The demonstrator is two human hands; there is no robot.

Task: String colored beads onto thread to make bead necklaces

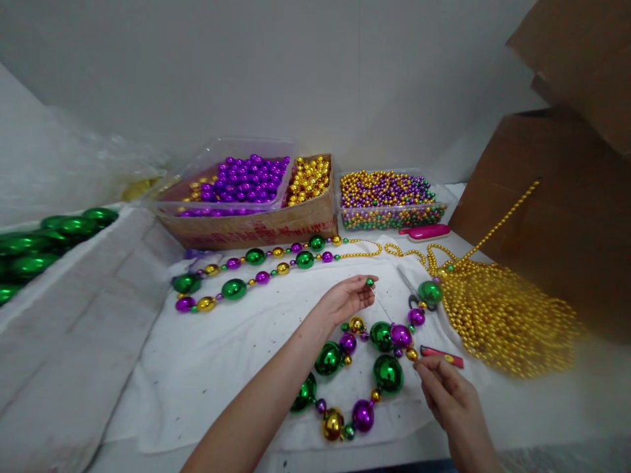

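Observation:
My left hand (pixel 345 299) pinches a small green bead (pixel 369 282) between thumb and fingertips above the white cloth (pixel 197 368). My right hand (pixel 446 387) is closed in a pinch near a gold bead at the end of a coiled strand of large green, purple and gold beads (pixel 362 374); a thin thread or needle seems to run between the hands. A second finished strand (pixel 256 269) lies stretched across the cloth further back.
A heap of gold bead strings (pixel 497 315) lies right. A red lighter (pixel 442 356) and a pink tool (pixel 426 232) sit nearby. Behind are a tub of purple beads (pixel 241 180), a cardboard box (pixel 261 226), a tub of small mixed beads (pixel 389 197). Green beads (pixel 39 246) left; boxes (pixel 557 197) right.

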